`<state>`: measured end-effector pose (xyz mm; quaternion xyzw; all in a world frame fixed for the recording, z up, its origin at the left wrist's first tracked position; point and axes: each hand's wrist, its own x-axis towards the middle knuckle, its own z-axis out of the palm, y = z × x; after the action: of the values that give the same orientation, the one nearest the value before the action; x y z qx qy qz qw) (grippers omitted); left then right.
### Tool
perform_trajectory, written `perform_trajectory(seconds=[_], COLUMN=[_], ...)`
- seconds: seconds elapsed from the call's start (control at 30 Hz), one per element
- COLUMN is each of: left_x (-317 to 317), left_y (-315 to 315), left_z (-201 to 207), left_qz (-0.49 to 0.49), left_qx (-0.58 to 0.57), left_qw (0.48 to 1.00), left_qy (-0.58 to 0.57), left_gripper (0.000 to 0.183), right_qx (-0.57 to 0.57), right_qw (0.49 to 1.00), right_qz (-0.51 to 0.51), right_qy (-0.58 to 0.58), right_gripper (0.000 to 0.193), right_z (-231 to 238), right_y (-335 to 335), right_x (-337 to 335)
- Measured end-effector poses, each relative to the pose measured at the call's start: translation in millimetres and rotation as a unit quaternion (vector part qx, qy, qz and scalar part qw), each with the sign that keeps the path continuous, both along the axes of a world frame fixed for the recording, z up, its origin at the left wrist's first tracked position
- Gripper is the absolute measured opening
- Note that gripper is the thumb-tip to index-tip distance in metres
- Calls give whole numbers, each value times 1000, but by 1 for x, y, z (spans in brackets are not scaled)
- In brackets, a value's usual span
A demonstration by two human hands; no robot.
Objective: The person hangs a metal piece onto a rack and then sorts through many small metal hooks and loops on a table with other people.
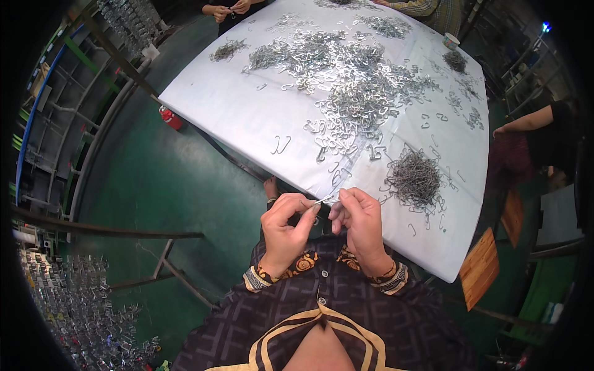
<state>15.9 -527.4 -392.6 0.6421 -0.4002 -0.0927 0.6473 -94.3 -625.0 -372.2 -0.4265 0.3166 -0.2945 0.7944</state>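
Note:
In front of my chest, at the near edge of the table, my left hand (pixel 286 230) pinches a small silver metal hook (pixel 327 200) between thumb and fingers. My right hand (pixel 363 224) is closed on the same piece from the other side, thumb and index finger together. The exact shape of the piece is partly hidden by my fingertips. Just beyond my right hand lies a heap of thin, dark bent wire clips (pixel 416 177). Farther off, a large pile of silver metal hooks (pixel 359 102) spreads over the white-covered table (pixel 238 123).
Two loose wire hooks (pixel 281 144) lie left of the pile. A small tub (pixel 451 41) stands at the far right. Co-workers' hands (pixel 230 10) and an arm (pixel 526 121) are around the table. A red container (pixel 170 118) and wooden stool (pixel 479 268) stand beside it.

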Motion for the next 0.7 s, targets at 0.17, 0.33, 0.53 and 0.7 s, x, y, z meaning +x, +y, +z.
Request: perform_trajectory(seconds=[0.17, 0.33, 0.53, 0.7], left_x=[-3, -4, -8, -7], left_y=[-3, -6, -5, -1], left_z=[-3, -3, 0, -8], left_qz=[-10, -22, 0, -35], left_qx=[22, 23, 42, 23], left_qw=[1000, 1000, 994, 998], left_qy=[5, -2, 104, 56], left_gripper=[7, 7, 7, 6], right_qx=[6, 35, -69, 8], right_qw=[999, 995, 991, 986], right_qz=[37, 96, 84, 111], right_qy=[6, 10, -80, -121], right_gripper=[25, 23, 19, 18], right_z=[-10, -12, -19, -22], right_y=[-19, -20, -23, -22], right_x=[-11, -15, -16, -15])
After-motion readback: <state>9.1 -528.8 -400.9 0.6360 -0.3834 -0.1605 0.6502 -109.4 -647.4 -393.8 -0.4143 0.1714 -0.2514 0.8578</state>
